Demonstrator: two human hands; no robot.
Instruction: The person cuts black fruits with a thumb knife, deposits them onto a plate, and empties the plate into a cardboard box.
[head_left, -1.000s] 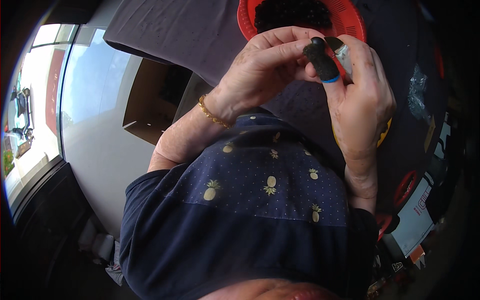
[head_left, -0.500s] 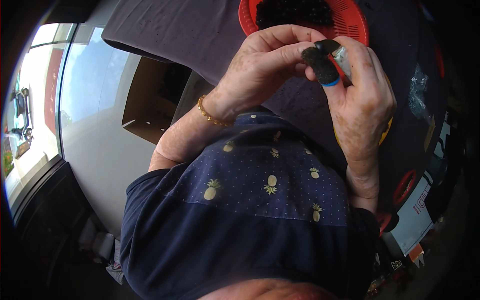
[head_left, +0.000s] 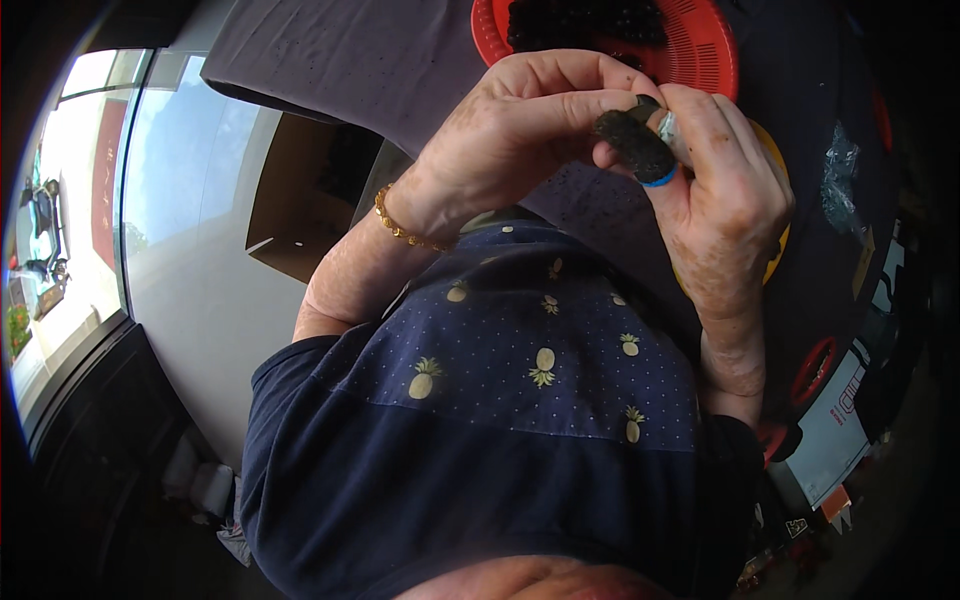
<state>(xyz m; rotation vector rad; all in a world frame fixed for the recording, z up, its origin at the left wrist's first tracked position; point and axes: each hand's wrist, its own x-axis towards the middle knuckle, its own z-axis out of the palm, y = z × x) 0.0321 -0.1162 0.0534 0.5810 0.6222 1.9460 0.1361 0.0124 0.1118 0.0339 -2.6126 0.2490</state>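
Observation:
My left hand (head_left: 535, 115), a gold bracelet at its wrist, is closed in a pinch on a small dark rounded piece (head_left: 648, 101). My right hand (head_left: 725, 165) curls around a small tool (head_left: 672, 130) with a whitish wrapped part; most of it is hidden by the fingers. A dark, worn thumb cover (head_left: 636, 146) with a blue rim sits on the right thumb, close to the left fingertips. Just beyond both hands stands a red plastic basket (head_left: 700, 45) holding many dark pieces (head_left: 585, 22). Behind the right hand shows part of a yellow rounded thing (head_left: 776, 262).
A dark cloth (head_left: 330, 50) with small crumbs covers the table. Crumpled clear plastic (head_left: 840, 180) lies at the right. An open cardboard box (head_left: 285, 190) stands lower left, beside a pale panel (head_left: 190, 250). Red-handled items (head_left: 815, 370) and a white box (head_left: 835, 435) are at the lower right.
The thumb cover has shifted slightly down and right, and a red part of the tool seen before is now hidden. My left wrist has moved a little left. Both hands remain together.

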